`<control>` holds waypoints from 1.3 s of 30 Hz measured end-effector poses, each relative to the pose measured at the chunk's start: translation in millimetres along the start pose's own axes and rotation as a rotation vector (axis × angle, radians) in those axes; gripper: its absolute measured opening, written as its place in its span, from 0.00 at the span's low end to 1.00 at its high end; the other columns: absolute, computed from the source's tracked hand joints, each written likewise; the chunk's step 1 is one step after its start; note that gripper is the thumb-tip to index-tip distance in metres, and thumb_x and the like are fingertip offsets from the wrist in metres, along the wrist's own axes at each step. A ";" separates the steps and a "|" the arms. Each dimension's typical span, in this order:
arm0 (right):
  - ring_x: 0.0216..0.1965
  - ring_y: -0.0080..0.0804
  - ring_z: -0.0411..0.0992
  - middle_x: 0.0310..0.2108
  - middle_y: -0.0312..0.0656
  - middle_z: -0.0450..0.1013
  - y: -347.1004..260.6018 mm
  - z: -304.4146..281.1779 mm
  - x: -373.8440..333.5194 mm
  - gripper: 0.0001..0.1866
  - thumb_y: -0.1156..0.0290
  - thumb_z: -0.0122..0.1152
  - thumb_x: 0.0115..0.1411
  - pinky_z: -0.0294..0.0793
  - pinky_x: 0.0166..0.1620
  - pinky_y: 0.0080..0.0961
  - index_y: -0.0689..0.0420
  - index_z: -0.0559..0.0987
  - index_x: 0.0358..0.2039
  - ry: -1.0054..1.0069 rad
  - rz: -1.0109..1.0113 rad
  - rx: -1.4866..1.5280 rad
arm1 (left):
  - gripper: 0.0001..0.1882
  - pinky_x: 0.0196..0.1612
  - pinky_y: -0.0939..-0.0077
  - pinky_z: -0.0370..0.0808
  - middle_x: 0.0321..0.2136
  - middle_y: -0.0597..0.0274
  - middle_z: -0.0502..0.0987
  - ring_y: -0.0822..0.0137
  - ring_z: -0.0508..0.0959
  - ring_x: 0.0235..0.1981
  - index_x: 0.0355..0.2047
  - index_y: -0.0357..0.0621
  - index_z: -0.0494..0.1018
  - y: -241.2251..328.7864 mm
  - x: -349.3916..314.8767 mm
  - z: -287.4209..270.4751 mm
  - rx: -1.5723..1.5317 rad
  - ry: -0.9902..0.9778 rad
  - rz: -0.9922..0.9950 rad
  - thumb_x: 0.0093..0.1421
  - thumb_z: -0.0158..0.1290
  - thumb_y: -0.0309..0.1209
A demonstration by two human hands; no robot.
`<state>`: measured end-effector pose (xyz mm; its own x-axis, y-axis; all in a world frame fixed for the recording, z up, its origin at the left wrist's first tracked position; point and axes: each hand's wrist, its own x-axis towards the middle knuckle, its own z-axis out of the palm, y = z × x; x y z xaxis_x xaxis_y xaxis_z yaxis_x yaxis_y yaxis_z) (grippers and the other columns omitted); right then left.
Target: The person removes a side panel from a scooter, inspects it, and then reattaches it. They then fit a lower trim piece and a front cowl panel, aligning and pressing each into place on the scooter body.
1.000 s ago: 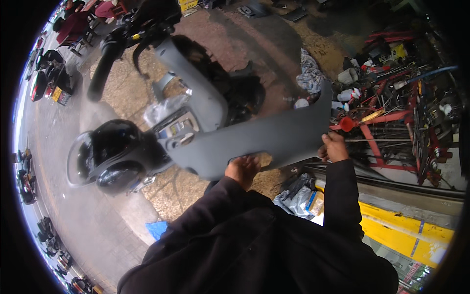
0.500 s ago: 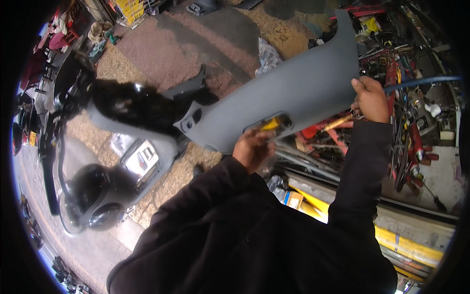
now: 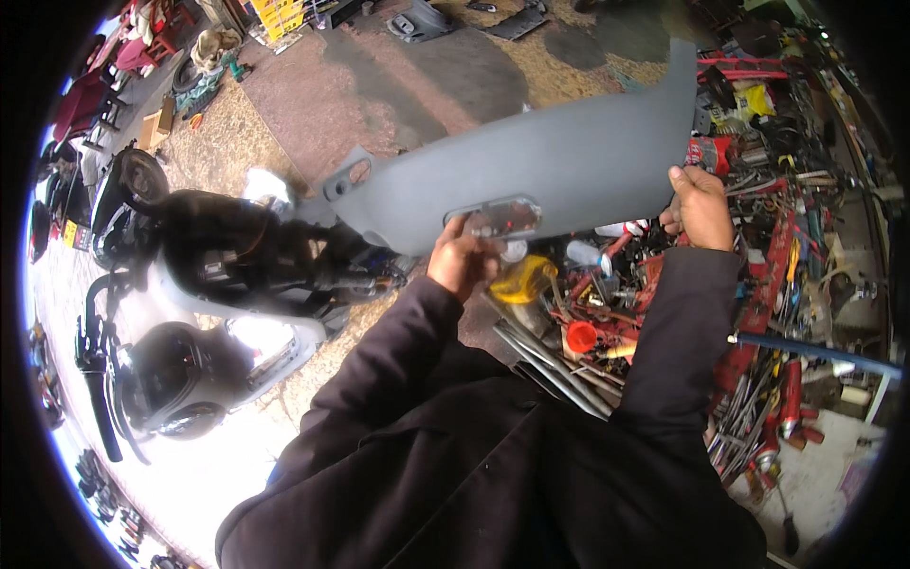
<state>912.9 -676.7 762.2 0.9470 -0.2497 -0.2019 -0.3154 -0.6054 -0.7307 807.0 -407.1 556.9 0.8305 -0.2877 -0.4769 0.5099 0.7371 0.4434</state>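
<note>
A long grey plastic scooter body panel (image 3: 569,142) is held up in front of me, with a rounded slot near its lower edge and a small opening at its narrow left end. My left hand (image 3: 462,258) grips the lower edge beside the slot, its fingers partly hidden. At the wide right end, my right hand (image 3: 700,211) is closed on the panel's edge, thumb at the front. To the left stands a black and grey scooter (image 3: 180,370), its body opened up so that dark inner parts show. The panel's left end hangs close to the scooter; whether they touch I cannot tell.
Tools and parts (image 3: 758,398) lie heaped on the right, with an orange-red funnel (image 3: 581,337), a yellow container (image 3: 519,281) and metal tubes (image 3: 545,365) near me. A blue hose (image 3: 825,352) crosses the right side. Dark plastic pieces (image 3: 418,23) lie on the far floor.
The panel has shifted a little left and tilted nearer level, both hands still on it. My view has moved too: more of the scooter's inside and the heap now shows.
</note>
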 end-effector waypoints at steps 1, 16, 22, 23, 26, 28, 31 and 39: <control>0.16 0.26 0.71 0.16 0.37 0.69 4.7 8.2 16.4 0.15 0.62 0.56 0.69 0.69 0.19 0.24 0.63 0.78 0.33 -0.002 0.017 0.030 | 0.42 0.28 0.68 0.76 0.35 0.49 0.80 0.64 0.77 0.22 0.72 0.57 0.52 4.6 15.1 -2.9 -0.018 0.031 0.027 0.56 0.43 0.22; 0.17 0.31 0.74 0.18 0.38 0.70 31.3 112.7 264.1 0.14 0.59 0.57 0.68 0.74 0.18 0.27 0.58 0.77 0.34 -0.314 0.247 0.100 | 0.31 0.27 0.62 0.77 0.34 0.48 0.80 0.61 0.77 0.21 0.62 0.53 0.59 131.8 185.8 -15.8 -0.381 0.191 0.135 0.57 0.49 0.25; 0.17 0.33 0.73 0.22 0.42 0.73 49.9 184.2 331.8 0.16 0.57 0.58 0.68 0.75 0.20 0.29 0.59 0.76 0.42 -0.548 0.399 0.043 | 0.09 0.28 0.66 0.73 0.30 0.56 0.79 0.64 0.74 0.21 0.46 0.54 0.67 182.8 242.6 -36.2 -0.446 0.431 0.149 0.71 0.46 0.42; 0.19 0.33 0.74 0.23 0.43 0.75 48.7 196.3 348.8 0.17 0.57 0.60 0.67 0.75 0.21 0.30 0.60 0.77 0.40 -0.620 0.360 -0.111 | 0.10 0.28 0.67 0.73 0.29 0.56 0.79 0.65 0.74 0.21 0.46 0.54 0.67 192.8 253.7 -42.1 -0.437 0.463 0.159 0.71 0.47 0.43; 0.24 0.37 0.77 0.26 0.48 0.78 18.6 230.2 406.4 0.18 0.59 0.67 0.62 0.76 0.27 0.35 0.64 0.80 0.34 -0.649 -0.114 -0.525 | 0.14 0.25 0.70 0.70 0.26 0.60 0.77 0.68 0.73 0.19 0.41 0.53 0.70 227.5 290.8 -53.4 -0.432 0.548 0.256 0.70 0.50 0.48; 0.28 0.49 0.77 0.28 0.52 0.79 -18.3 260.2 445.2 0.17 0.62 0.71 0.57 0.75 0.37 0.42 0.64 0.80 0.36 -0.593 -0.452 -0.488 | 0.15 0.23 0.71 0.69 0.25 0.61 0.77 0.69 0.72 0.18 0.38 0.52 0.70 240.1 311.0 -50.7 -0.472 0.655 0.269 0.70 0.51 0.49; 0.41 0.48 0.78 0.42 0.56 0.78 -85.4 316.3 489.9 0.26 0.60 0.71 0.57 0.76 0.45 0.41 0.64 0.77 0.50 -0.725 -0.655 -0.373 | 0.17 0.21 0.74 0.69 0.23 0.60 0.76 0.69 0.72 0.17 0.35 0.49 0.70 264.8 343.7 -43.0 -0.472 0.730 0.328 0.69 0.52 0.49; 0.42 0.38 0.76 0.40 0.53 0.79 -165.3 404.6 502.4 0.29 0.55 0.72 0.59 0.74 0.47 0.34 0.70 0.77 0.47 -1.100 -0.590 -0.262 | 0.15 0.23 0.75 0.72 0.25 0.58 0.77 0.69 0.74 0.18 0.39 0.44 0.72 312.6 367.6 -23.9 -0.499 0.670 0.444 0.71 0.50 0.44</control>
<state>1465.2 -396.3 517.7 0.4579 0.7862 -0.4150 0.2855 -0.5721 -0.7689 1266.4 -267.9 502.1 0.5453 0.3791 -0.7476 -0.1056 0.9158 0.3874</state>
